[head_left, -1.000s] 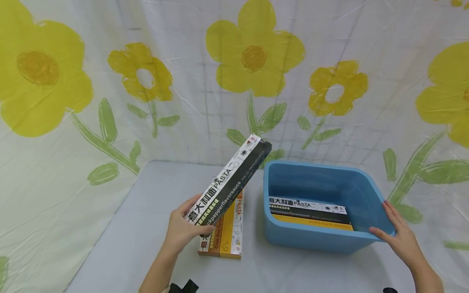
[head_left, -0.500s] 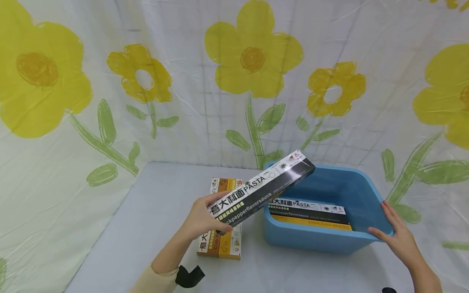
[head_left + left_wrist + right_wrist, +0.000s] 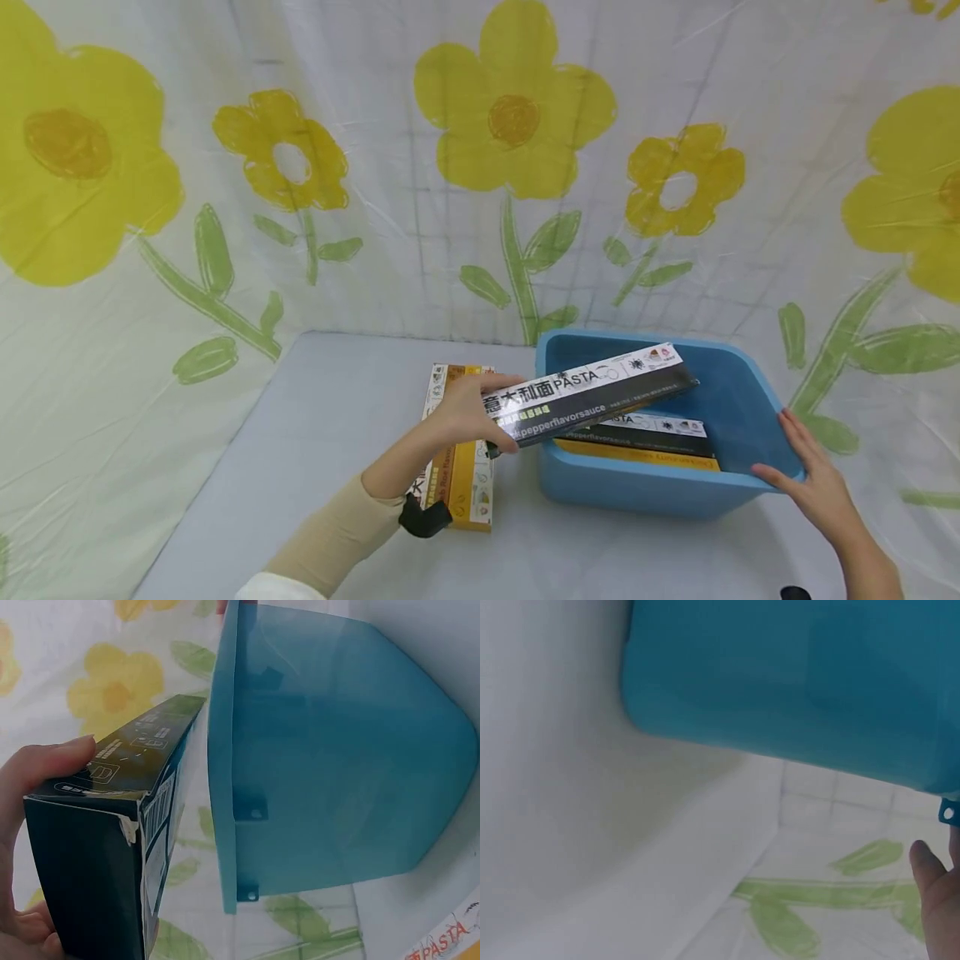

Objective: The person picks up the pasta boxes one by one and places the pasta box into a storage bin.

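My left hand point(image 3: 468, 412) grips the near end of a black and white pasta box point(image 3: 592, 396), marked black pepper flavour sauce. Tilted upward to the right, the box crosses over the left rim of a blue plastic bin point(image 3: 637, 492). Inside the bin lie another black pasta box point(image 3: 660, 443) and a yellow one point(image 3: 675, 459), side by side and partly covered by the held box. My right hand point(image 3: 817, 475) holds the bin's front right corner by the rim. In the left wrist view, the held box's dark end point(image 3: 86, 870) faces the camera, beside the bin's wall point(image 3: 337, 765).
On the table point(image 3: 300, 467), left of the bin, an orange-brown crab roe pasta box point(image 3: 442, 479) and a yellow box point(image 3: 481, 492) lie side by side, partly behind my left arm. A flower-printed curtain point(image 3: 390, 275) hangs behind the table.
My left hand has moved right with the black pasta box, from above the boxes on the table to over the bin. The box now tilts less steeply. The right hand stays on the rim.
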A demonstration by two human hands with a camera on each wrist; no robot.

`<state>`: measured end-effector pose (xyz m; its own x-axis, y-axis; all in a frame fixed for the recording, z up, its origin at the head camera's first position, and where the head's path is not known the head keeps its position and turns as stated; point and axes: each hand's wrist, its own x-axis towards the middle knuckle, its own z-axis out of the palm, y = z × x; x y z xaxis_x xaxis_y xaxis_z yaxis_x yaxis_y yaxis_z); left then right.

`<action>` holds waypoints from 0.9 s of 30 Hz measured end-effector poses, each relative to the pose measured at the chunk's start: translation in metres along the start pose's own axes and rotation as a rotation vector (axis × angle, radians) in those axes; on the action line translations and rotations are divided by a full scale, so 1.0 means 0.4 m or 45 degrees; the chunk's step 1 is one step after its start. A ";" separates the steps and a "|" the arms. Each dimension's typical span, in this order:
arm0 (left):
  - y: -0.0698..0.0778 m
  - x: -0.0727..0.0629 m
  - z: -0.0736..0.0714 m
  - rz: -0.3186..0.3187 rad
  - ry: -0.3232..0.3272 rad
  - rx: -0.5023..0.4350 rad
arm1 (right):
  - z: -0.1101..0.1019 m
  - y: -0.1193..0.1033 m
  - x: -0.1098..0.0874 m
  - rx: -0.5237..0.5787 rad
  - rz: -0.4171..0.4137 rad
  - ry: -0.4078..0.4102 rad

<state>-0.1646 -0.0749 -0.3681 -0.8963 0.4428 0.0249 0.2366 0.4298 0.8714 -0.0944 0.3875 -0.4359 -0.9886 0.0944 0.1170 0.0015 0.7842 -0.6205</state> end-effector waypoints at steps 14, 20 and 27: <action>0.069 0.140 0.074 0.069 -0.261 0.295 | 0.004 0.004 0.001 0.009 -0.028 0.030; 0.106 0.190 0.118 0.023 -0.348 0.331 | 0.000 0.000 0.002 0.003 -0.012 0.017; 0.119 0.219 0.169 -0.040 -0.388 0.345 | 0.000 -0.001 -0.002 0.013 -0.043 0.016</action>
<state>-0.2064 0.0376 -0.3578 -0.7618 0.6219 -0.1815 0.3377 0.6204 0.7079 -0.0935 0.3871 -0.4356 -0.9862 0.0753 0.1478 -0.0339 0.7808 -0.6239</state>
